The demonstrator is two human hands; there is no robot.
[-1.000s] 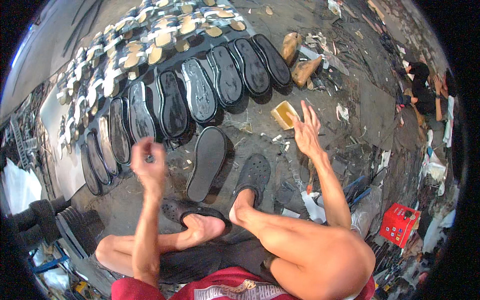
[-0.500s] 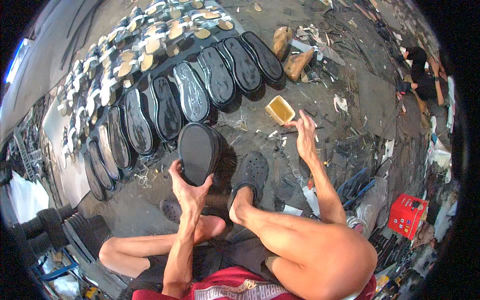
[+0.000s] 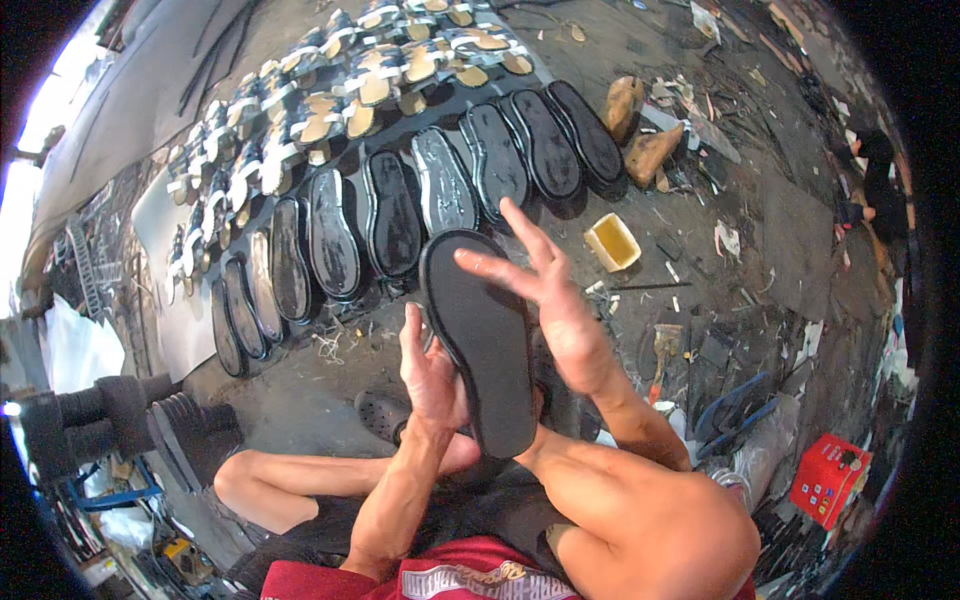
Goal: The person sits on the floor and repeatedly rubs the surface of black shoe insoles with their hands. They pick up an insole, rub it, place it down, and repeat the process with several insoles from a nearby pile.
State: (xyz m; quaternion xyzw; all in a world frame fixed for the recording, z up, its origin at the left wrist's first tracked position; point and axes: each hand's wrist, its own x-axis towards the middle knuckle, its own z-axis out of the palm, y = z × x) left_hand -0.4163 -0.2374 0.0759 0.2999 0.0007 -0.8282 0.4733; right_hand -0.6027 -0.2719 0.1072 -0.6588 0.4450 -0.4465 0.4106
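Observation:
My left hand [image 3: 436,385] supports a black shoe sole [image 3: 480,345] from its left side, with the thumb pointing up and the other fingers partly hidden behind it. The sole stands tilted above my lap, its broad flat face toward me. Over its upper part reaches my right hand [image 3: 572,325], fingers stretched apart and holding nothing. One wet-looking fingertip is at the sole's surface near the rounded top end; whether it presses there I cannot tell. To the right, a small cream tub [image 3: 595,250] of yellowish liquid sits on the ground.
Beyond my hands runs a curved row of black soles [image 3: 393,215], several glossy and wet. Behind them lie many sandal uppers [image 3: 375,88] with white straps. Two wooden shoe lasts [image 3: 653,155], a brush [image 3: 665,350] and scraps are at right, with a red box [image 3: 828,480] farther out. Stacked black soles [image 3: 190,430] stand at left.
The sole has been raised nearer to me and now shows its full length. My right hand has moved from the tub leftward onto the sole. The view has shifted slightly.

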